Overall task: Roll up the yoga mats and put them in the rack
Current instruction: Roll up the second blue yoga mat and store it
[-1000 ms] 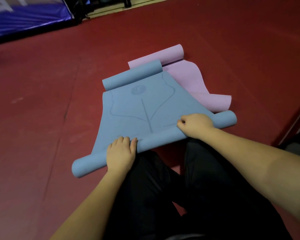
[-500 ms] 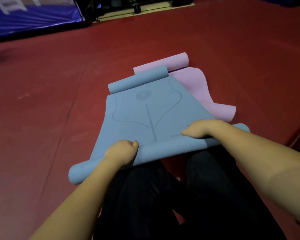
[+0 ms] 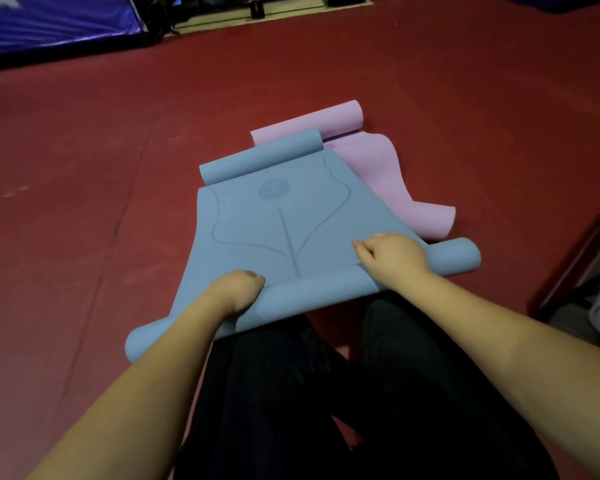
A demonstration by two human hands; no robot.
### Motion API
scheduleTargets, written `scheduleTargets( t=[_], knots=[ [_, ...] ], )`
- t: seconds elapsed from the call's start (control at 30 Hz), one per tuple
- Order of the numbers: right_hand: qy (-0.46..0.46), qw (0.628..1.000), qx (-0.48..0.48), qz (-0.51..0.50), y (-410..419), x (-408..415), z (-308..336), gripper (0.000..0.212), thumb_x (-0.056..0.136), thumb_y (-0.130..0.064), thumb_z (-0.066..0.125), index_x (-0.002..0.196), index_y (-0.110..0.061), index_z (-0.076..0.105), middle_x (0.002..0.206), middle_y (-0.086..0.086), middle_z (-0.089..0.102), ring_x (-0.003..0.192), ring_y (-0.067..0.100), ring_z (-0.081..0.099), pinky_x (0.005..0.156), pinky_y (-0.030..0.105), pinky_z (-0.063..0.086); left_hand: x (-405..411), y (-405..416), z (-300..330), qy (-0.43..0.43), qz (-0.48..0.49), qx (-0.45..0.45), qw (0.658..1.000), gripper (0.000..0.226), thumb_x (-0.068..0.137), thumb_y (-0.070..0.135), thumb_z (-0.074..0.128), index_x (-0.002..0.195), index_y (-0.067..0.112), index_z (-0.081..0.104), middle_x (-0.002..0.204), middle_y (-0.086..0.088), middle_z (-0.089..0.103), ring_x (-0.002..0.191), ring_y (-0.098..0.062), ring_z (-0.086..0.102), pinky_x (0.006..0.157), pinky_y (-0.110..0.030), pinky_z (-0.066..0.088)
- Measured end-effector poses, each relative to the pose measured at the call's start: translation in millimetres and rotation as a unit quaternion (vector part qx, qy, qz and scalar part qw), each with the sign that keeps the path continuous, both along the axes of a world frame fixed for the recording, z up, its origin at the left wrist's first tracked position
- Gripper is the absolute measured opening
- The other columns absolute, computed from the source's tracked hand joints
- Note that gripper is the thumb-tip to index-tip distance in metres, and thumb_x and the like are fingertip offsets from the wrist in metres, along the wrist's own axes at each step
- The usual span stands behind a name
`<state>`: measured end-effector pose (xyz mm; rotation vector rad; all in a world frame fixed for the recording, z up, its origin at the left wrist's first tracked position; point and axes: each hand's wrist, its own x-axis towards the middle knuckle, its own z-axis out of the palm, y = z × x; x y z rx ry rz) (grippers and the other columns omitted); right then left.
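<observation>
Since both the left hand and right hand are curled onto the blue mat's near roll, uneven pushing could make it cone out sideways.

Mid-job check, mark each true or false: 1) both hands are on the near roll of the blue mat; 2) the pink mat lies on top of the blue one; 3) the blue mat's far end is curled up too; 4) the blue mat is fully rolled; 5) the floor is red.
1) True: the left hand and the right hand both grip the near roll of the blue yoga mat.
2) False: the pink yoga mat lies partly under the blue one, showing at its far right.
3) True: its far end forms a curl.
4) False: a flat printed stretch remains between the two curls.
5) True: the floor is red.
</observation>
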<state>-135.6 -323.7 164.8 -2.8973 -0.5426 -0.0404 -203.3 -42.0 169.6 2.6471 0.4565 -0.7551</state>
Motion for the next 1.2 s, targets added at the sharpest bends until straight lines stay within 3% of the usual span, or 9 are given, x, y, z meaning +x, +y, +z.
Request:
scheduleTargets(
  t=[0.17, 0.33, 0.43, 0.5, 0.6, 0.7, 0.77, 1.0, 1.2],
  knots=[
    [-0.026, 0.998, 0.000, 0.048, -11.0, -21.0, -20.3, 0.062, 0.087, -0.064, 0.027, 0.082, -0.015, 0.064, 0.083, 0.004, 0.065, 0.089, 0.026, 0.061, 0.076, 0.036, 0.046, 11.5, -0.6, 7.0, 0.047, -0.012, -0.018, 0.999, 0.041, 0.104, 0.028, 0.034, 0.126, 0.006, 0.060, 0.142, -0.014, 0.053, 0.124, -0.028, 0.050, 0.098, -0.034, 0.034],
    [-0.046, 0.998, -0.021, 0.039, -4.2, -19.5, -21.9, 0.058, 0.089, -0.060, 0.027, 0.075, -0.015, 0.062, 0.077, 0.004, 0.064, 0.081, 0.028, 0.062, 0.075, 0.037, 0.045, 14.2, 1.3, 3.6, 0.054, -0.017, -0.025, 0.998, 0.034, 0.103, 0.032, 0.037, 0.114, 0.012, 0.063, 0.138, -0.011, 0.056, 0.104, -0.021, 0.047, 0.091, -0.032, 0.033],
    [-0.030, 0.998, -0.043, 0.032, 3.5, -12.9, -17.5, 0.067, 0.085, -0.060, 0.018, 0.076, -0.014, 0.066, 0.080, 0.006, 0.067, 0.083, 0.030, 0.064, 0.071, 0.036, 0.043, 12.7, 3.4, -1.3, 0.031, 0.018, -0.011, 0.999, 0.039, 0.101, 0.037, 0.037, 0.114, 0.010, 0.063, 0.136, -0.015, 0.057, 0.113, -0.029, 0.052, 0.096, -0.036, 0.038],
    [-0.034, 0.997, -0.058, 0.036, 6.6, -8.4, -13.9, 0.073, 0.084, -0.061, 0.012, 0.080, -0.014, 0.067, 0.087, 0.005, 0.069, 0.089, 0.030, 0.064, 0.069, 0.035, 0.039, 5.2, 3.1, -3.5, -0.032, 0.033, 0.023, 0.999, 0.038, 0.101, 0.035, 0.035, 0.103, 0.010, 0.063, 0.124, -0.017, 0.062, 0.108, -0.033, 0.054, 0.090, -0.038, 0.042],
    [-0.031, 0.995, -0.080, 0.040, 8.8, -3.3, -12.4, 0.058, 0.096, -0.057, 0.028, 0.086, -0.015, 0.067, 0.096, 0.005, 0.069, 0.097, 0.028, 0.063, 0.069, 0.034, 0.037, -11.3, 1.6, -7.4, -0.172, 0.064, 0.064, 0.981, 0.039, 0.101, 0.040, 0.032, 0.075, 0.015, 0.047, 0.099, -0.017, 0.064, 0.091, -0.034, 0.055, 0.079, -0.040, 0.045],
    [0.020, 0.996, -0.084, 0.018, 11.3, 3.2, -10.4, 0.053, 0.099, -0.054, 0.033, 0.089, -0.017, 0.068, 0.101, 0.006, 0.070, 0.099, 0.029, 0.063, 0.071, 0.033, 0.038, -29.9, -2.4, -16.2, -0.261, 0.069, 0.070, 0.960, 0.044, 0.100, 0.047, 0.033, 0.073, 0.013, 0.045, 0.087, -0.015, 0.062, 0.086, -0.037, 0.057, 0.074, -0.044, 0.044],
    [0.054, 0.994, -0.093, 0.013, 13.3, 10.2, -7.1, 0.057, 0.098, -0.055, 0.028, 0.093, -0.017, 0.071, 0.104, 0.008, 0.070, 0.100, 0.030, 0.063, 0.073, 0.032, 0.041, -45.1, -5.1, -22.6, -0.296, 0.009, 0.121, 0.948, 0.048, 0.095, 0.055, 0.031, 0.076, 0.015, 0.048, 0.080, -0.010, 0.062, 0.081, -0.035, 0.059, 0.071, -0.042, 0.042],
    [0.098, 0.987, -0.124, 0.008, 16.5, 22.3, 5.8, 0.062, 0.098, -0.057, 0.024, 0.104, -0.019, 0.073, 0.112, 0.010, 0.068, 0.105, 0.031, 0.061, 0.080, 0.033, 0.043, -42.0, -4.0, -17.3, -0.265, -0.036, 0.140, 0.953, 0.070, 0.089, 0.065, 0.014, 0.082, 0.014, 0.060, 0.086, -0.008, 0.062, 0.088, -0.032, 0.057, 0.073, -0.041, 0.041],
    [0.157, 0.977, -0.142, 0.009, 18.2, 34.3, 36.0, 0.067, 0.097, -0.059, 0.024, 0.125, -0.013, 0.064, 0.135, 0.014, 0.058, 0.122, 0.031, 0.054, 0.097, 0.036, 0.041, -26.1, 1.0, 9.0, -0.245, -0.056, 0.144, 0.957, 0.056, 0.101, 0.057, 0.025, 0.079, 0.016, 0.056, 0.092, -0.010, 0.066, 0.095, -0.032, 0.061, 0.069, -0.037, 0.039]
  ],
)
